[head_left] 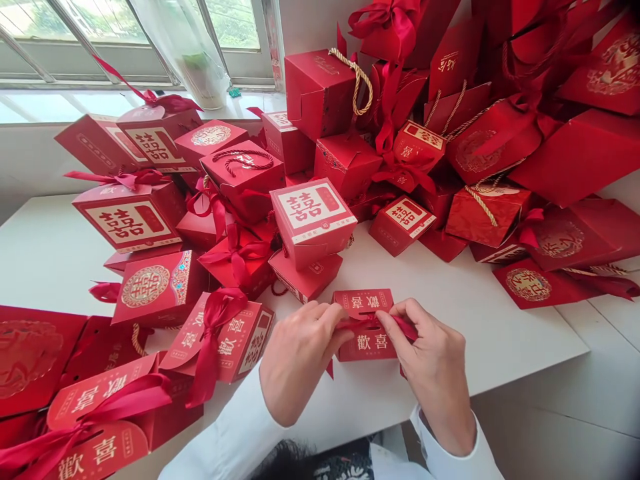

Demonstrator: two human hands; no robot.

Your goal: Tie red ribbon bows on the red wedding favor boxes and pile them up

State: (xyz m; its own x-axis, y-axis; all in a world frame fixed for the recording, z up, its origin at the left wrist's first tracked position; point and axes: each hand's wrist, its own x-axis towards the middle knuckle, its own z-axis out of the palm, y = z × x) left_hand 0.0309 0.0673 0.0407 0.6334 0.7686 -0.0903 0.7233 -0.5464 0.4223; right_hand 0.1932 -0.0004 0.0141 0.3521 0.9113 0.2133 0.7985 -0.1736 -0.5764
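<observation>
A small red gift box (373, 348) with gold characters lies on the white table in front of me. Across its top runs a red ribbon (370, 320), gathered at the middle of the lid. My left hand (306, 353) is closed on the ribbon at the box's left side, its fingertips partly hidden from view. On the right, my right hand (430, 363) pinches the ribbon between thumb and forefinger, close to the gathered middle. Loose ribbon ends hang down at both sides of the box.
Many red gift boxes are heaped behind and to the left, including a stacked box (313, 220) and a bow-tied box (230, 333). More bags and boxes (487, 143) pile up at the right. The white table (520, 333) ends at the front right. A window sill (250, 101) is behind.
</observation>
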